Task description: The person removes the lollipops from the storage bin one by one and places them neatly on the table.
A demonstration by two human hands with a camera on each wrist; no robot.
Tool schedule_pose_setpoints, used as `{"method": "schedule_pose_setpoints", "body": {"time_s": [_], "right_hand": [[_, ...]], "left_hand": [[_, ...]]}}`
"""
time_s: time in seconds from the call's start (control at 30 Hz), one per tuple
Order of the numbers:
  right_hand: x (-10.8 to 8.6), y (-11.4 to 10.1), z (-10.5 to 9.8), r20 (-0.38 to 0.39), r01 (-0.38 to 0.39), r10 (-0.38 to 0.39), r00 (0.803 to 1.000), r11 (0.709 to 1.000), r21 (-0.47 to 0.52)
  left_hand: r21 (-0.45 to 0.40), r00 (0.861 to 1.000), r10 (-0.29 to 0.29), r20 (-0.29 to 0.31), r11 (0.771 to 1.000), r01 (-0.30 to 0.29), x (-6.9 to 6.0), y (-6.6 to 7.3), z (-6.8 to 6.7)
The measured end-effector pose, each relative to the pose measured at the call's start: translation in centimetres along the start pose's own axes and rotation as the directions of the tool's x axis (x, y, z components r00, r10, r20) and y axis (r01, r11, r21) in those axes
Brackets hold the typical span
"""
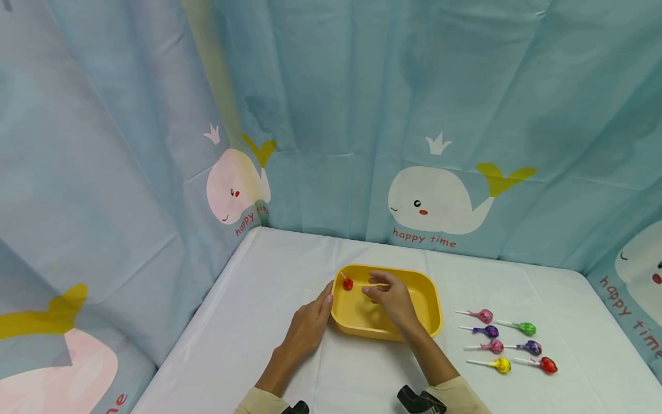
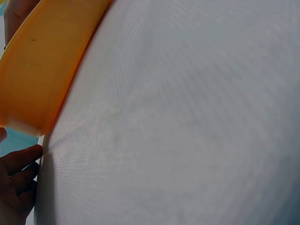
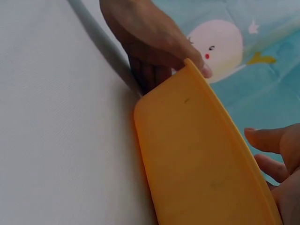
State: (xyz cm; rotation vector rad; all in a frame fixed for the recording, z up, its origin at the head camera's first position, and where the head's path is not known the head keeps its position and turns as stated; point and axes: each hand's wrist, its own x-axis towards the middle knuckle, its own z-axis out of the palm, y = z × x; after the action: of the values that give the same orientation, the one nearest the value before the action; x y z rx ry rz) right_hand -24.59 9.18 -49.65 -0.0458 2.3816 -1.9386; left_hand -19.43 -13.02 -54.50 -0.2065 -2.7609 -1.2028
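A yellow tray [image 1: 357, 330] stands on the white table, with a red lollipop [image 1: 348, 284] lying inside near its far left corner. My left hand [image 1: 306, 325] rests against the tray's left end, its thumb by the rim and its fingers outside the wall. In the left wrist view, the fingers of that left hand [image 2: 18, 183] look loosely bent beside the tray's outer wall [image 2: 51, 61]. Over the tray's interior hovers my right hand [image 1: 390, 296], thumb and fingers apart, with nothing visible between them. Part of the tray is hidden behind it.
Several wrapped lollipops lie right of the tray, among them a green one [image 1: 527, 328], a yellow one [image 1: 501, 364] and a red one [image 1: 548, 365]. A blue curtain [image 1: 331, 115] printed with whales hangs behind and beside the table [image 1: 248, 299].
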Motion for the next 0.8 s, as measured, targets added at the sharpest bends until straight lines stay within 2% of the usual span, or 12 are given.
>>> {"method": "schedule_pose_setpoints", "body": {"time_s": [0.17, 0.43, 0.8], "right_hand": [[0.5, 0.1, 0.5, 0.010, 0.007, -0.007, 1.000, 1.000, -0.011], [1.2, 0.0, 1.4, 0.033, -0.041, 0.041, 0.999, 0.999, -0.016], [2.3, 0.1, 2.5, 0.028, -0.066, 0.069, 0.997, 0.994, -0.086]], "left_hand": [[0.003, 1.000, 0.004, -0.001, 1.000, -0.004, 0.0, 0.0, 0.0], [-0.009, 1.000, -0.006, 0.002, 1.000, 0.006, -0.1, -0.1, 0.2], [-0.005, 1.000, -0.008, -0.003, 1.000, 0.008, -0.1, -0.1, 0.0]]}}
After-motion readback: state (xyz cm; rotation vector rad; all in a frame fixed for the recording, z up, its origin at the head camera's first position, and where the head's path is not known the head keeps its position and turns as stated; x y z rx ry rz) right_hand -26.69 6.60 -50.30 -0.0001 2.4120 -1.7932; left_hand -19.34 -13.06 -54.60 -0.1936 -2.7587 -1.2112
